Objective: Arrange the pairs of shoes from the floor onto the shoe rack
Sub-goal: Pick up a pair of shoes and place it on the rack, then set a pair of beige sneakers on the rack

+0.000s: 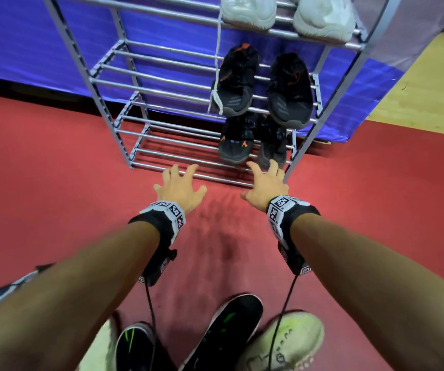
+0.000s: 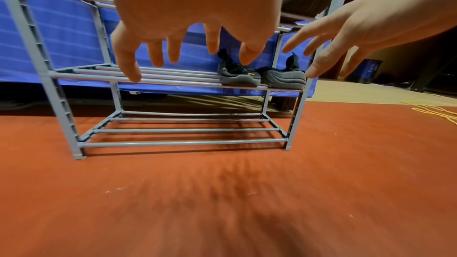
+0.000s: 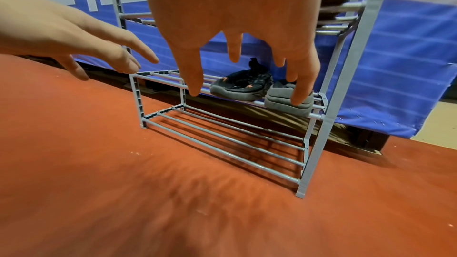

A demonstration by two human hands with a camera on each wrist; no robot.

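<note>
A grey metal shoe rack [image 1: 162,85] stands on the red floor. White shoes [image 1: 250,9] sit on its upper tier, and black shoes with orange [image 1: 238,79] on the tier below. A dark grey pair [image 1: 235,143] [image 2: 237,74] [image 3: 242,85] rests at the right end of the second-lowest tier. The lowest tier [image 2: 183,130] holds nothing. My left hand [image 1: 179,183] [image 2: 173,46] and right hand [image 1: 265,180] [image 3: 235,26] hover in front of the rack with fingers spread, holding nothing. On the floor near me lie black shoes with green marks [image 1: 226,330] and pale yellow-green shoes [image 1: 287,341].
A blue cloth [image 1: 28,36] hangs behind the rack. A white lace [image 1: 216,62] dangles from the white shoe past the tier below. Bare red floor [image 1: 55,170] lies left of the rack. A yellow cord [image 2: 432,110] lies on the floor to the right.
</note>
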